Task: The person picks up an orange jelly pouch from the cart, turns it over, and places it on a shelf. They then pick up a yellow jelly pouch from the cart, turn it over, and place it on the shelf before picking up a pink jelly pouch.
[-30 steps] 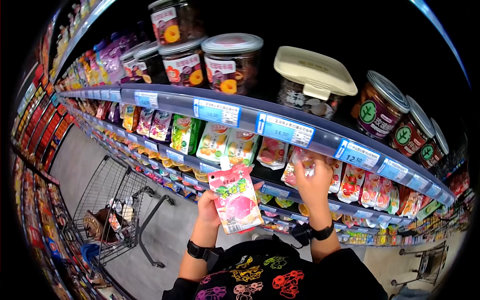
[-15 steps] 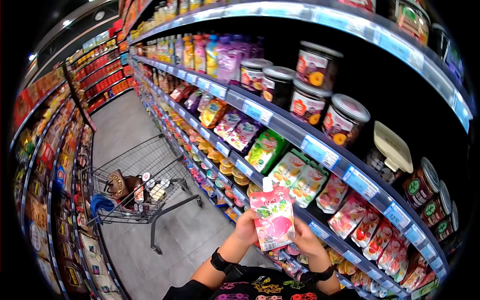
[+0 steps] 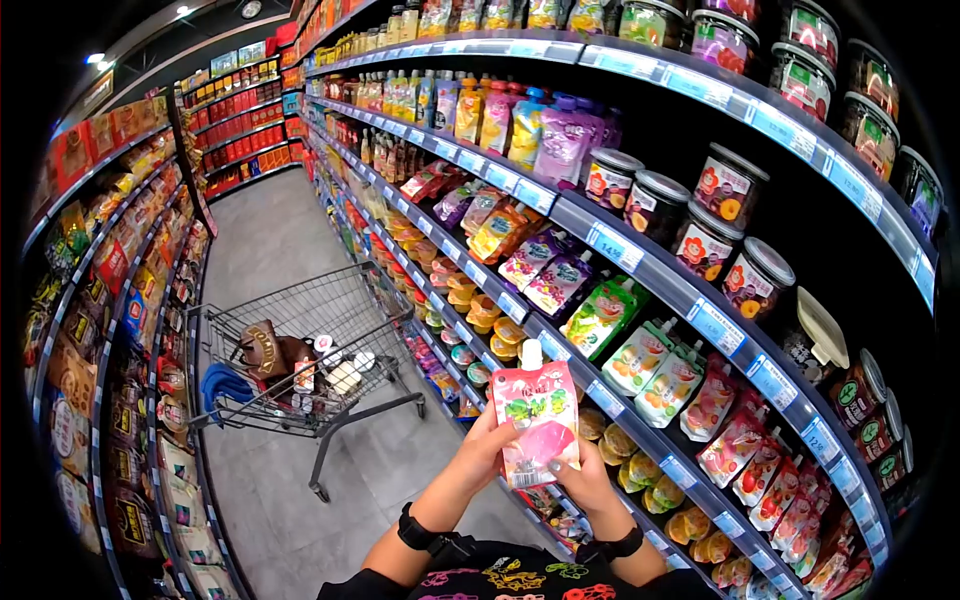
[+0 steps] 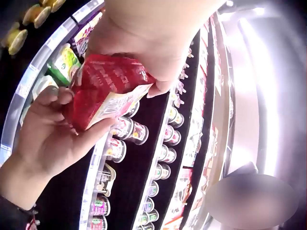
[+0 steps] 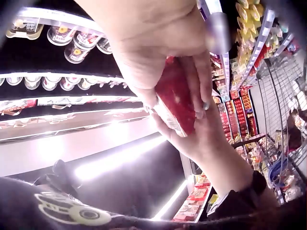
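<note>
A pink spouted drink pouch [image 3: 538, 405] with a white cap and a peach picture is upright before the body in the head view. My left hand [image 3: 480, 452] grips its left edge, thumb across the front. At the lower right corner my right hand [image 3: 588, 485] pinches it with the thumb on the front. The left wrist view shows the red base of the pouch [image 4: 103, 86] between both hands, with a barcode on its pale panel. In the right wrist view, fingers of both hands surround the red pouch [image 5: 178, 93].
Similar pouches [image 3: 735, 440] line the shelf at right, below lidded plastic jars [image 3: 757, 280]. A shopping cart [image 3: 300, 340] holding a brown bag [image 3: 275, 350] and a blue item stands in the aisle at left. Packed snack shelves [image 3: 110, 330] run along the far left.
The right hand has left a pouch on the shelf and come to the held pouch, joining the left. The head view has swung left and up, showing more aisle and cart.
</note>
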Tool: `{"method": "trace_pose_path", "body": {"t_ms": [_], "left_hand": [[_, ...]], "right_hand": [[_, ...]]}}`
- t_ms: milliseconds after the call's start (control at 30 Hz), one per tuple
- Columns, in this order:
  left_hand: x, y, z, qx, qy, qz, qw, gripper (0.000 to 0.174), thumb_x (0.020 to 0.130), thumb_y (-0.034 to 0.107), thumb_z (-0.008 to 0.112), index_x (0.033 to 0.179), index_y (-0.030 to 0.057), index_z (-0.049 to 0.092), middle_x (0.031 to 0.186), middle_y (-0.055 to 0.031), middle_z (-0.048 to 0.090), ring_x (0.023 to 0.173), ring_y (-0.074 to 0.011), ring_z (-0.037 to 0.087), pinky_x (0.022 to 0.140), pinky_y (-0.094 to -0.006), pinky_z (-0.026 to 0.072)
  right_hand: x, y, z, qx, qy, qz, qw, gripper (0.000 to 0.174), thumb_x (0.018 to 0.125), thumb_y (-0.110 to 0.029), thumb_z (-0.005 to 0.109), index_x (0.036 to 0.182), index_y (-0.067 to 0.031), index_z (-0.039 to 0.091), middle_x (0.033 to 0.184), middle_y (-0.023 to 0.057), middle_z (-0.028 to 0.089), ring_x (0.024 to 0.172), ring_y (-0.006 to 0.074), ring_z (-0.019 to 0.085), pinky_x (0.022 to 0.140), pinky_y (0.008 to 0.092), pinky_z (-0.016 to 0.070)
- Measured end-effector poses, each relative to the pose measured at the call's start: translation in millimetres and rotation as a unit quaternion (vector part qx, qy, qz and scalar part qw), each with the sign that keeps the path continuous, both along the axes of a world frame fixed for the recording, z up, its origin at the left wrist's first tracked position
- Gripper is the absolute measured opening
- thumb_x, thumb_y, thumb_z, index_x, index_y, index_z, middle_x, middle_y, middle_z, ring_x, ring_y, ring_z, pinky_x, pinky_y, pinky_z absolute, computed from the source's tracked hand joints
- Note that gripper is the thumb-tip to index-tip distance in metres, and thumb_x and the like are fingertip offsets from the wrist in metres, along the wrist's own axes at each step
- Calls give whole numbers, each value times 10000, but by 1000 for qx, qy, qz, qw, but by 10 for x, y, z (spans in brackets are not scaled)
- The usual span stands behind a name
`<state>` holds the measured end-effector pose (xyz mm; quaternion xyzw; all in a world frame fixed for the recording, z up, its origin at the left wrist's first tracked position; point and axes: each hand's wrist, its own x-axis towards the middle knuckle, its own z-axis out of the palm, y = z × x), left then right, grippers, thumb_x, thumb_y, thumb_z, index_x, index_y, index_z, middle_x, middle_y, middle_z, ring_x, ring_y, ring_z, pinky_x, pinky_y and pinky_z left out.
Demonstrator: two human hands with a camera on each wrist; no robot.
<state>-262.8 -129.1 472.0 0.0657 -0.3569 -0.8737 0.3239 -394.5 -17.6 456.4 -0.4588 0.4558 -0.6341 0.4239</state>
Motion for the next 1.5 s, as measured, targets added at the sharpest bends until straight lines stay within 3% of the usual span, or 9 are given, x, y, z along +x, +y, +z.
{"method": "trace_pose_path", "body": {"t_ms": [100, 200, 267, 433, 533, 667, 833, 1133, 1500], "left_hand": [[247, -58, -35, -78, -57, 61, 993, 678, 794, 66, 616, 1347, -2, 228, 1251, -94, 452, 1101, -149, 476, 908, -297, 402], [454, -130, -149, -142, -56, 86, 985, 636, 804, 74, 622, 1326, -17, 270, 1222, -91, 481, 1081, -138, 488, 906, -292, 403], [609, -188, -57, -137, -83, 103, 982, 472, 825, 82, 595, 1240, -23, 396, 1122, -70, 559, 993, -120, 544, 852, -261, 433], [866, -469, -7, -105, -71, 150, 981, 437, 843, 75, 576, 1226, -41, 401, 1110, -94, 567, 977, -128, 555, 848, -253, 440], [966, -626, 37, -66, -66, 185, 978, 414, 853, 68, 554, 1218, -50, 397, 1102, -100, 569, 963, -134, 565, 822, -255, 456], [1051, -993, -42, -54, -74, 200, 976, 419, 853, 72, 550, 1220, -53, 390, 1107, -110, 565, 963, -140, 569, 807, -264, 467], [1009, -1646, -90, -64, -72, 225, 969, 424, 845, 69, 557, 1217, -54, 394, 1116, -115, 559, 965, -141, 570, 806, -272, 470], [883, -2865, 3, -41, -108, 236, 965, 398, 840, 102, 568, 1183, -48, 433, 1090, -99, 569, 951, -129, 564, 829, -264, 443], [987, -3689, -94, -3, -103, 261, 960, 406, 840, 99, 564, 1194, -47, 428, 1092, -100, 569, 961, -137, 561, 843, -272, 436]], "right_hand": [[297, -221, 22, -26, -28, -41, 998, 399, 846, -199, 599, 1150, 23, 468, 1063, 60, 561, 935, 114, 530, 809, 268, 440], [498, -380, 37, -29, -20, -64, 997, 404, 857, -221, 582, 1151, 28, 461, 1063, 70, 560, 928, 117, 532, 801, 270, 444], [540, -495, -120, -28, -32, -35, 999, 409, 880, -244, 535, 1167, 31, 442, 1050, 71, 560, 900, 116, 541, 757, 238, 447], [631, -806, -107, 17, -116, 66, 991, 427, 893, -242, 487, 1214, 28, 410, 1050, 47, 555, 907, 121, 538, 742, 235, 443], [827, -1054, 86, 8, -191, 95, 977, 487, 867, -243, 465, 1241, 48, 353, 1155, 139, 514, 1036, 212, 540, 885, 346, 440], [803, -1501, -32, 34, -194, 165, 966, 501, 857, -219, 454, 1259, 53, 329, 1178, 156, 496, 1076, 234, 521, 893, 361, 437], [727, -2232, -151, -25, -144, 181, 973, 540, 900, -301, 456, 1287, 43, 303, 1197, 108, 475, 1057, 161, 502, 872, 295, 428], [640, -3455, -165, -27, -161, 183, 969, 536, 892, -301, 476, 1269, 48, 321, 1170, 102, 485, 1067, 143, 482, 884, 278, 405], [717, -4320, -224, -16, -90, 191, 977, 577, 866, -314, 528, 1266, 47, 322, 1164, 94, 482, 1078, 136, 457, 922, 284, 358]]}}
